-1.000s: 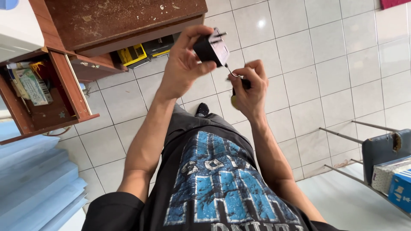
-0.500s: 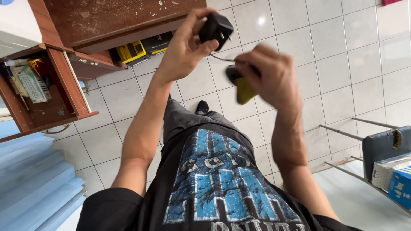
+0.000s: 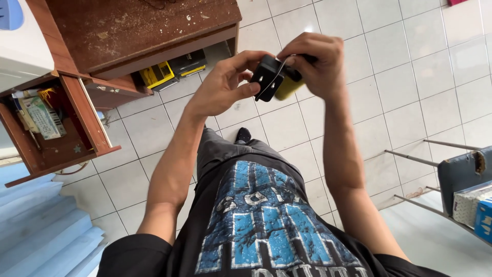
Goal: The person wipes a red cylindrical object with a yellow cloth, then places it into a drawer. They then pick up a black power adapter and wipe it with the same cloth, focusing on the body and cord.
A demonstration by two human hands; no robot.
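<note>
Right hand [image 3: 312,64] now against adapter [image 3: 267,77]

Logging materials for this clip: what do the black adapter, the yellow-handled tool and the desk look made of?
Adapter: apparently matte black plastic, moulded boxy shell. Tool: yellow handle looks like plastic or rubber; its thin shaft gleams like metal. Desk: reddish-brown wood or veneer, worn and speckled with pale flecks.

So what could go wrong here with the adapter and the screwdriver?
1. The screwdriver tip is pressed at the black adapter, close to the left hand; a slip might jab the fingers.
2. Both are held in mid-air over the tiled floor, so a loosened grip could drop the adapter onto hard tile.
</note>
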